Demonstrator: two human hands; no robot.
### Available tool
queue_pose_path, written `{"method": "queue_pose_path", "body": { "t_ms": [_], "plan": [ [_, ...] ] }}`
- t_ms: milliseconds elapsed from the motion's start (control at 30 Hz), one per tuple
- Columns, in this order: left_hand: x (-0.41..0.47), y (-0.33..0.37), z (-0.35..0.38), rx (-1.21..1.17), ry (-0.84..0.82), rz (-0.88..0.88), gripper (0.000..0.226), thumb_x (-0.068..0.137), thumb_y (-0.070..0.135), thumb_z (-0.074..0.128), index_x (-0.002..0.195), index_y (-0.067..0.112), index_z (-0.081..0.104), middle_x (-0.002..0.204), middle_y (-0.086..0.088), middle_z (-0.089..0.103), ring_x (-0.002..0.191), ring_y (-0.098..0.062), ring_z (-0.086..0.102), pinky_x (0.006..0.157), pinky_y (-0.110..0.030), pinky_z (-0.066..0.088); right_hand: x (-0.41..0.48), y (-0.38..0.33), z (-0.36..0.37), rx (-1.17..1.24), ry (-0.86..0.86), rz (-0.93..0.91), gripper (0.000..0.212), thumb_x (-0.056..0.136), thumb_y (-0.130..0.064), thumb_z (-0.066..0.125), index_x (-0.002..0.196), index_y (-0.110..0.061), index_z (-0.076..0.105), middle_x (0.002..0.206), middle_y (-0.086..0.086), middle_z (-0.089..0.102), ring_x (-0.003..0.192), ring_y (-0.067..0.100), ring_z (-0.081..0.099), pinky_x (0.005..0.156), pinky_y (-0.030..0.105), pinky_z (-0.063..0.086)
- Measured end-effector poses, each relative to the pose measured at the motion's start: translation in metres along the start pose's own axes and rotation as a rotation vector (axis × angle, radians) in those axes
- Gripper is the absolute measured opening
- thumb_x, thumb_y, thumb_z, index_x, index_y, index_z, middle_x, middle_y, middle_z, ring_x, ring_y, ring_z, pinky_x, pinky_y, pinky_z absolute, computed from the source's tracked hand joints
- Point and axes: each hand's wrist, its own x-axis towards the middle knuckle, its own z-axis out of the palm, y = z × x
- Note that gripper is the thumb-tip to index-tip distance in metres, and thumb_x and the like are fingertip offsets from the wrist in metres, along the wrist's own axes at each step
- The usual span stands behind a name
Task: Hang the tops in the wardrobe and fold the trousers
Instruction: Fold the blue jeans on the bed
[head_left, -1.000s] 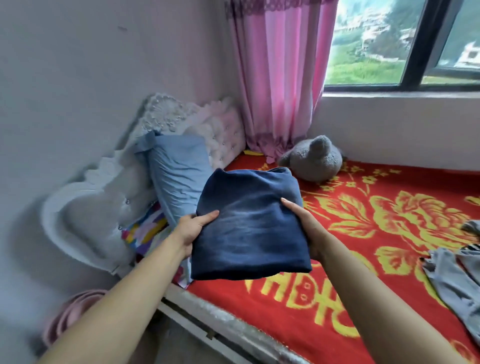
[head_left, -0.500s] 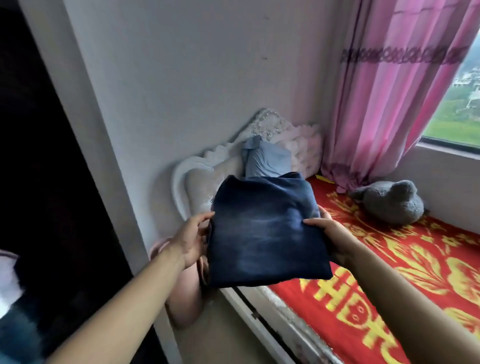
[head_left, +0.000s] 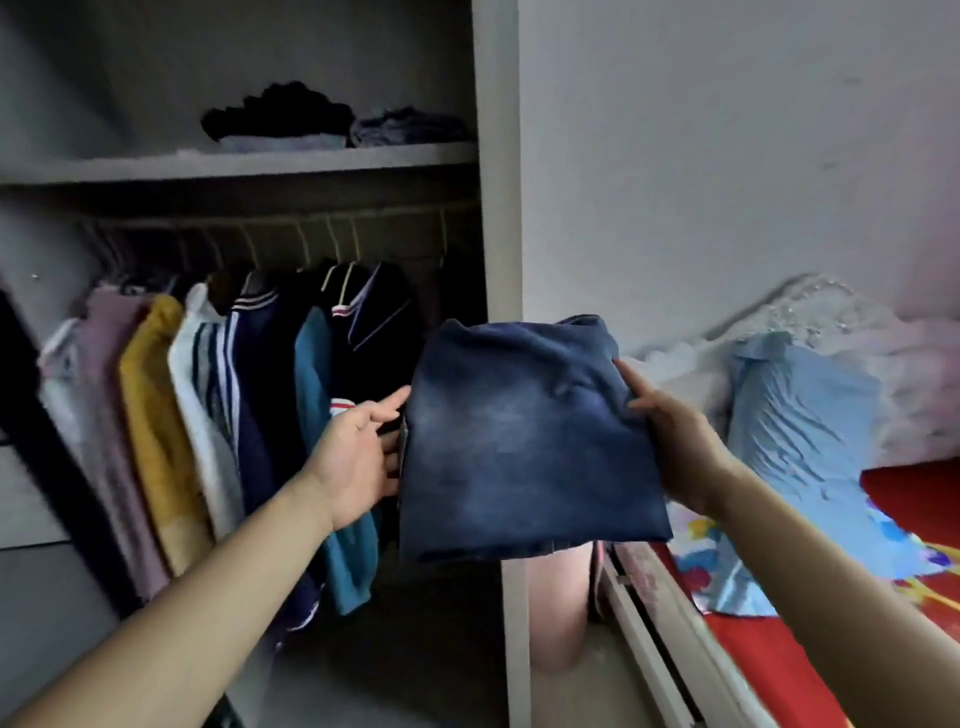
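Half a second ago we faced the wall and the bed; now the open grey wardrobe (head_left: 496, 156) fills our left. The folded dark blue denim trousers (head_left: 524, 441) are held up before the wardrobe's right side panel, just right of its row of hanging tops (head_left: 234, 405). Our right hand (head_left: 675, 441) pinches their right edge, thumb on top. Our left hand (head_left: 358, 457) has loosened, fingers straight against their left edge.

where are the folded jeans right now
In the head view, the folded jeans are held mid-frame between the left hand and right hand, in front of the wardrobe side panel, just right of the hanging tops.
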Motion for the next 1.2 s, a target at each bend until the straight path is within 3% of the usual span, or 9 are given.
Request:
{"method": "queue_pose_path", "body": {
  "t_ms": [200, 333, 467, 533, 733, 833, 900, 1067, 1200],
  "plan": [
    [-0.048, 0.071, -0.066, -0.021, 0.150, 0.095, 0.051, 0.080, 0.037, 0.051, 0.130, 0.036, 0.060, 0.075, -0.002, 0.053, 0.063, -0.019, 0.049, 0.059, -0.033, 0.042, 0.052, -0.008, 0.097, 0.060, -0.144, -0.037, 0.066, 0.081, -0.019, 0.052, 0.143, -0.041, 0.050, 0.141, 0.001, 0.060, 0.128, 0.025, 0.058, 0.097, 0.038, 0.045],
    [-0.063, 0.136, -0.102, 0.031, 0.181, 0.214, 0.034, 0.083, 0.039, 0.050, 0.112, 0.037, 0.068, 0.065, 0.002, 0.052, 0.052, -0.015, 0.050, 0.045, -0.026, 0.042, 0.093, -0.041, 0.166, -0.003, -0.193, -0.121, 0.075, 0.073, -0.023, 0.059, 0.143, -0.046, 0.047, 0.136, -0.004, 0.063, 0.120, 0.021, 0.064, 0.084, 0.026, 0.056],
    [-0.066, 0.208, -0.150, 0.037, 0.199, 0.336, 0.034, 0.090, 0.043, 0.047, 0.116, 0.035, 0.067, 0.069, 0.002, 0.049, 0.059, -0.015, 0.042, 0.058, -0.030, 0.030, 0.141, -0.081, 0.240, -0.009, -0.203, -0.222, 0.070, 0.069, -0.023, 0.059, 0.135, -0.045, 0.055, 0.129, -0.007, 0.068, 0.113, 0.017, 0.068, 0.075, 0.023, 0.058],
    [-0.067, 0.245, -0.174, 0.046, 0.213, 0.404, 0.037, 0.090, 0.046, 0.049, 0.120, 0.034, 0.067, 0.071, 0.002, 0.055, 0.060, -0.014, 0.047, 0.057, -0.028, 0.033, 0.168, -0.103, 0.280, -0.018, -0.196, -0.259, 0.066, 0.072, -0.021, 0.055, 0.134, -0.045, 0.055, 0.127, -0.006, 0.069, 0.112, 0.017, 0.068, 0.073, 0.024, 0.059],
    [-0.058, 0.346, -0.230, 0.090, 0.222, 0.535, 0.028, 0.086, 0.045, 0.054, 0.085, 0.035, 0.080, 0.073, 0.005, 0.070, 0.068, -0.016, 0.065, 0.064, -0.030, 0.045, 0.237, -0.150, 0.378, -0.164, -0.154, -0.359, 0.066, 0.073, -0.019, 0.055, 0.129, -0.052, 0.055, 0.126, -0.003, 0.070, 0.107, 0.019, 0.070, 0.082, 0.032, 0.058],
    [-0.041, 0.380, -0.250, 0.062, 0.186, 0.595, 0.031, 0.087, 0.040, 0.052, 0.076, 0.033, 0.080, 0.072, 0.006, 0.071, 0.059, -0.012, 0.068, 0.055, -0.023, 0.052, 0.266, -0.169, 0.404, -0.270, -0.067, -0.411, 0.087, 0.062, -0.018, 0.063, 0.140, -0.053, 0.043, 0.129, -0.004, 0.062, 0.110, 0.023, 0.066, 0.078, 0.035, 0.059],
    [-0.024, 0.398, -0.260, 0.017, 0.176, 0.635, 0.027, 0.085, 0.036, 0.053, 0.082, 0.032, 0.079, 0.075, 0.007, 0.072, 0.059, -0.012, 0.069, 0.051, -0.024, 0.054, 0.284, -0.183, 0.411, -0.308, -0.057, -0.445, 0.095, 0.061, -0.016, 0.065, 0.144, -0.051, 0.036, 0.132, -0.004, 0.057, 0.114, 0.025, 0.063, 0.081, 0.037, 0.059],
    [0.030, 0.428, -0.265, 0.035, 0.144, 0.674, 0.025, 0.079, 0.035, 0.054, 0.090, 0.032, 0.075, 0.081, 0.008, 0.068, 0.063, -0.013, 0.065, 0.056, -0.023, 0.051, 0.329, -0.215, 0.407, -0.378, -0.021, -0.507, 0.096, 0.065, -0.014, 0.065, 0.149, -0.048, 0.033, 0.139, 0.004, 0.051, 0.119, 0.031, 0.058, 0.096, 0.050, 0.053],
    [0.077, 0.456, -0.257, 0.123, 0.126, 0.721, 0.021, 0.074, 0.031, 0.054, 0.086, 0.030, 0.071, 0.075, 0.008, 0.067, 0.055, -0.011, 0.065, 0.053, -0.021, 0.050, 0.376, -0.234, 0.391, -0.386, 0.030, -0.557, 0.092, 0.068, -0.011, 0.059, 0.151, -0.042, 0.033, 0.139, 0.006, 0.053, 0.118, 0.030, 0.059, 0.098, 0.048, 0.053]
  ]
}}
